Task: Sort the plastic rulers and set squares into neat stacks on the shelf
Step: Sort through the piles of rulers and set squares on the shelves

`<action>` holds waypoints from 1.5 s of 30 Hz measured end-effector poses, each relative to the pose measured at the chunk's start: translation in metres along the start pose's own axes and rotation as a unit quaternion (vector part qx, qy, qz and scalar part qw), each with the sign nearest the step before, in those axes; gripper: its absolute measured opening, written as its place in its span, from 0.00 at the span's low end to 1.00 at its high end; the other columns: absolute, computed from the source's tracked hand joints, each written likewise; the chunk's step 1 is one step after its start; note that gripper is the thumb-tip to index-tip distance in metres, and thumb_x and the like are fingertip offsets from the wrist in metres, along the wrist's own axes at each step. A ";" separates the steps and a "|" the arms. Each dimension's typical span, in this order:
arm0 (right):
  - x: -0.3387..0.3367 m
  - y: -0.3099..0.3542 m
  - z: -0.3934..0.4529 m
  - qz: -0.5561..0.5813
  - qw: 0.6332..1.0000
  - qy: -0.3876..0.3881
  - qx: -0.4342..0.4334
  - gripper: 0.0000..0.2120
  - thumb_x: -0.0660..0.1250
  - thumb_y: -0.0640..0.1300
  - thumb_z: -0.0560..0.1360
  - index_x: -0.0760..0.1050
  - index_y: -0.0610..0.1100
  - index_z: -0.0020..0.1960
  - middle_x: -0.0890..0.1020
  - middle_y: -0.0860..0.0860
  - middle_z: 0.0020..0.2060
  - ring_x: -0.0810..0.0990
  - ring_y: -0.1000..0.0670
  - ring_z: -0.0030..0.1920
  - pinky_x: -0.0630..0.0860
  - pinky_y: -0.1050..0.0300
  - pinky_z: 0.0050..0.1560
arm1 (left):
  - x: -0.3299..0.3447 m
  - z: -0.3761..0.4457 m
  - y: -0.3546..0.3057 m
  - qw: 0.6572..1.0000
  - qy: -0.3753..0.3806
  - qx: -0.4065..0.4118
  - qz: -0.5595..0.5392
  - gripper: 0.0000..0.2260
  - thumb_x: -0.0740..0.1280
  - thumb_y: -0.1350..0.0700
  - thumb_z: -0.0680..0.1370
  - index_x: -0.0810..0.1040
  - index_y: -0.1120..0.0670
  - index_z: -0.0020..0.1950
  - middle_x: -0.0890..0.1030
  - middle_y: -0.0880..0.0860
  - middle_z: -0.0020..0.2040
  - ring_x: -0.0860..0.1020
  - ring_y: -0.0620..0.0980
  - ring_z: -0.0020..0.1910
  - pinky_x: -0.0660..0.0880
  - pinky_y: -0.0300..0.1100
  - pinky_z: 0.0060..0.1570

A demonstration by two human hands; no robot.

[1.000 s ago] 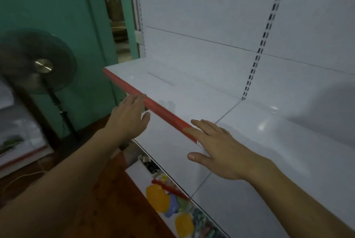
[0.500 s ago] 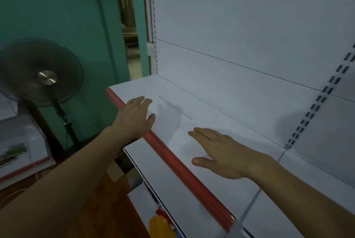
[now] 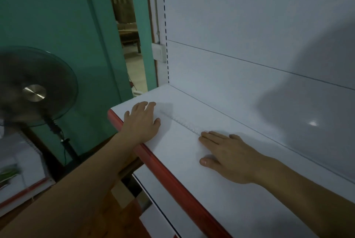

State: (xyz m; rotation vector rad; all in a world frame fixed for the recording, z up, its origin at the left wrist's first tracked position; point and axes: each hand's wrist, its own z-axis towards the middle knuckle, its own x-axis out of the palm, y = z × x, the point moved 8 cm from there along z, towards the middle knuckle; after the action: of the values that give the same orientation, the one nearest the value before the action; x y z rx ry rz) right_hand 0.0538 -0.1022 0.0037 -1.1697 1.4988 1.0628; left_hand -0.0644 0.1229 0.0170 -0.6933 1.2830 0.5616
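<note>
A clear plastic ruler (image 3: 180, 121) lies flat on the white shelf (image 3: 221, 189), running diagonally from near my left hand to my right fingertips. It is faint against the white surface. My left hand (image 3: 142, 120) rests flat on the shelf's left end, fingers straight, just left of the ruler's far end. My right hand (image 3: 228, 156) lies flat on the shelf with its fingertips at the ruler's near end. Neither hand holds anything. No set squares are in sight.
The shelf has a red front lip (image 3: 163, 170) and a white back panel (image 3: 249, 26). A lower white shelf (image 3: 153, 189) juts out beneath. A standing fan (image 3: 34, 87) is at the left before a green wall (image 3: 57, 35), beside an open doorway (image 3: 128, 35).
The view has swung left and closer to the shelf's left end. Both hands moved further onto the shelf; the left now lies on top of it and the right reaches the ruler's end.
</note>
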 end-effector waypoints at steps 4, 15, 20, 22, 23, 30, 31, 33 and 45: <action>-0.014 0.024 0.066 0.002 1.000 -0.007 0.009 0.37 0.43 0.67 0.80 0.46 0.49 0.82 0.48 0.54 0.82 0.47 0.53 0.81 0.52 0.48 0.79 | 0.002 0.067 0.050 1.000 -0.016 0.020 0.003 0.25 0.59 0.46 0.81 0.62 0.54 0.76 0.67 0.57 0.74 0.66 0.59 0.71 0.67 0.62 0.67; -0.043 0.037 0.192 0.134 0.984 -0.103 0.053 0.23 0.56 0.56 0.83 0.64 0.53 0.77 0.72 0.54 0.73 0.73 0.51 0.69 0.68 0.56 0.69 | 0.028 0.187 0.129 0.967 0.062 0.054 -0.240 0.23 0.66 0.45 0.80 0.71 0.54 0.71 0.81 0.55 0.58 0.79 0.52 0.53 0.70 0.40 0.48; -0.064 0.014 0.189 0.168 0.964 -0.180 0.105 0.20 0.59 0.53 0.83 0.67 0.54 0.74 0.68 0.57 0.73 0.67 0.57 0.71 0.64 0.63 0.71 | 0.012 0.210 0.136 0.910 0.028 0.027 -0.412 0.08 0.71 0.55 0.78 0.78 0.54 0.57 0.83 0.55 0.46 0.83 0.55 0.43 0.80 0.50 0.46; -0.069 0.000 0.172 0.177 0.950 -0.209 0.150 0.19 0.59 0.54 0.83 0.67 0.55 0.74 0.68 0.61 0.70 0.67 0.61 0.67 0.59 0.76 0.64 | 0.002 0.215 0.123 0.857 0.031 0.011 -0.514 0.05 0.69 0.62 0.79 0.80 0.56 0.54 0.83 0.61 0.48 0.84 0.56 0.40 0.83 0.49 0.45; -0.071 -0.007 0.160 0.183 0.940 -0.228 0.174 0.19 0.60 0.53 0.83 0.68 0.56 0.73 0.68 0.62 0.68 0.68 0.63 0.64 0.58 0.80 0.61 | -0.002 0.216 0.113 0.832 0.033 0.007 -0.553 0.05 0.68 0.65 0.79 0.80 0.58 0.54 0.82 0.64 0.49 0.84 0.56 0.39 0.83 0.46 0.44; -0.065 -0.033 0.029 0.221 0.861 -0.329 0.319 0.21 0.61 0.58 0.79 0.69 0.59 0.70 0.71 0.70 0.61 0.70 0.71 0.60 0.69 0.73 0.58 | -0.021 0.183 -0.017 0.730 0.117 0.080 -0.669 0.07 0.64 0.69 0.79 0.78 0.59 0.54 0.79 0.67 0.49 0.86 0.56 0.41 0.83 0.47 0.48; -0.062 -0.032 0.008 0.222 0.849 -0.338 0.340 0.23 0.60 0.62 0.77 0.69 0.59 0.71 0.72 0.68 0.62 0.72 0.69 0.60 0.71 0.70 0.58 | -0.024 0.170 -0.040 0.722 0.135 0.101 -0.671 0.08 0.64 0.68 0.80 0.78 0.60 0.55 0.78 0.66 0.48 0.86 0.57 0.42 0.83 0.49 0.50; -0.056 -0.028 -0.031 0.224 0.827 -0.357 0.371 0.27 0.60 0.66 0.74 0.68 0.59 0.71 0.73 0.67 0.63 0.74 0.66 0.60 0.74 0.66 0.58 | -0.032 0.141 -0.084 0.706 0.164 0.151 -0.672 0.08 0.64 0.67 0.80 0.77 0.60 0.57 0.78 0.64 0.48 0.85 0.58 0.44 0.82 0.51 0.52; 0.011 0.037 -0.342 0.156 0.694 -0.449 0.541 0.18 0.69 0.55 0.77 0.76 0.55 0.66 0.82 0.62 0.45 0.80 0.58 0.48 0.76 0.66 0.45 | -0.058 -0.125 -0.315 0.612 0.293 0.324 -0.659 0.07 0.65 0.67 0.80 0.77 0.60 0.57 0.77 0.60 0.45 0.85 0.59 0.45 0.82 0.52 0.50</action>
State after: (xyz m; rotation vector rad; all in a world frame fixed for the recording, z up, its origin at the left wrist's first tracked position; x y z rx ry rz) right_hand -0.0365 -0.4288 0.0636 0.4528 1.1286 0.5512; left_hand 0.0678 -0.1819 0.1041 -0.9927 1.0450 -1.4105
